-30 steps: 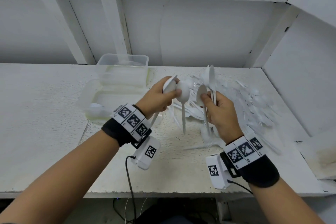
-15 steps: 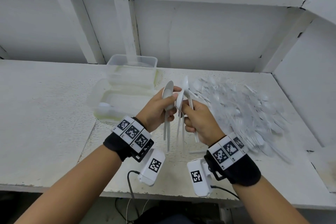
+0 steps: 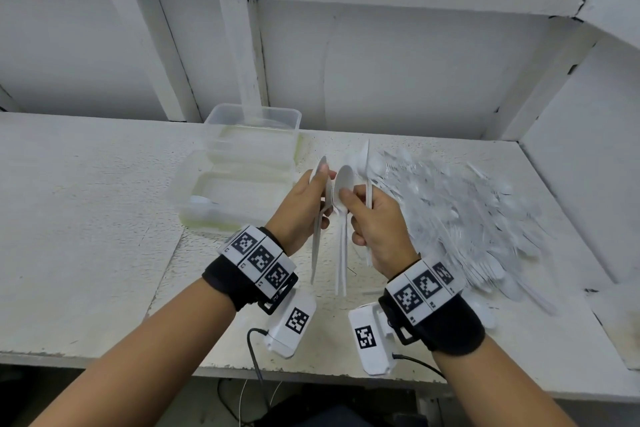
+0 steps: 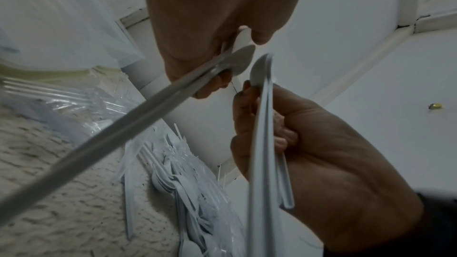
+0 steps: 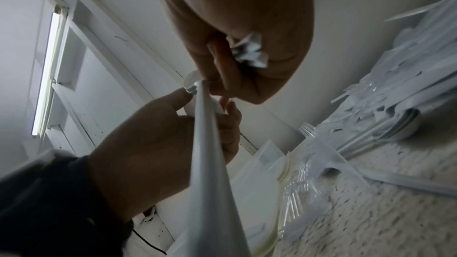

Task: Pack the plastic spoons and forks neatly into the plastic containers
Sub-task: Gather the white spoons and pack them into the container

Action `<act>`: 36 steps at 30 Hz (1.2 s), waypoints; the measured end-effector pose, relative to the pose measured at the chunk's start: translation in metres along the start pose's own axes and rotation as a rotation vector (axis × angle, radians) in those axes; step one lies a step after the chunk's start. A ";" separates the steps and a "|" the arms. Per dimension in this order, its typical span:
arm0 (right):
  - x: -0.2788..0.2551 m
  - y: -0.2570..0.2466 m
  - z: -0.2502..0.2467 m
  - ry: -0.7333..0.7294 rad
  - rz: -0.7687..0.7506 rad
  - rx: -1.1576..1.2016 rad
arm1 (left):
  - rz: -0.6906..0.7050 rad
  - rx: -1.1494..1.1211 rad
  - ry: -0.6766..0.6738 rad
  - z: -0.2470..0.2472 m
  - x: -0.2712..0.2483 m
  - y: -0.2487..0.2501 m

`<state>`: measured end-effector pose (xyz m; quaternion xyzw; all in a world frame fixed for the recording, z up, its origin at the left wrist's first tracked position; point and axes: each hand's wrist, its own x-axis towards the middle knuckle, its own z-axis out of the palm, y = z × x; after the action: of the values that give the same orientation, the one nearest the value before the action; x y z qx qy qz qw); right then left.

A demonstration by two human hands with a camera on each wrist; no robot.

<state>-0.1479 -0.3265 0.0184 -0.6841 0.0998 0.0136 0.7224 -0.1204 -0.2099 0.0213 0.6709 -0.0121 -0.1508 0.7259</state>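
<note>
Two hands: raised together above the middle of the bench (image 3: 86, 218), fingers almost touching.
Left hand (image 3: 304, 208): curled round a white spoon (image 3: 318, 218), bowl up under the thumb, handle hanging down toward the near edge.
Right hand (image 3: 377, 222): clamped on a small bundle of spoons (image 3: 343, 204), thumb pressing the front bowl; another utensil (image 3: 366, 163) stands up behind the fingers, whether spoon or fork I cannot tell.
Left wrist view: the left hand's spoon (image 4: 148, 105) crosses the frame slantwise; the bundle (image 4: 262, 124) runs upright through the right hand (image 4: 321, 153).
Loose cutlery pile (image 3: 467, 211): white spoons and forks heaped on the right of the bench, blurred.
Near container (image 3: 194, 191): clear, open, left of the hands, with one spoon (image 3: 202, 200) lying inside.
Far container (image 3: 252, 125): clear, just behind the near one, against the wall.
</note>
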 end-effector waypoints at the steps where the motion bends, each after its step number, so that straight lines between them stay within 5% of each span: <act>1: 0.000 0.001 0.000 0.004 -0.017 -0.017 | -0.003 -0.009 -0.006 0.001 0.000 0.001; 11: -0.004 0.005 0.002 0.039 -0.166 -0.202 | 0.048 -0.051 0.008 -0.001 -0.005 0.001; 19: 0.006 0.006 -0.003 0.189 -0.248 -0.341 | -0.032 -0.190 -0.122 0.000 -0.009 0.007; 27: 0.005 -0.002 0.002 0.148 -0.252 -0.286 | 0.022 -0.036 0.034 0.003 -0.001 -0.001; 36: 0.006 0.001 0.012 0.202 -0.388 -0.419 | -0.025 -0.111 -0.202 0.008 -0.005 0.003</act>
<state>-0.1409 -0.3154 0.0172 -0.8225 0.0337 -0.1726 0.5409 -0.1262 -0.2161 0.0257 0.6113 -0.0685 -0.2269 0.7551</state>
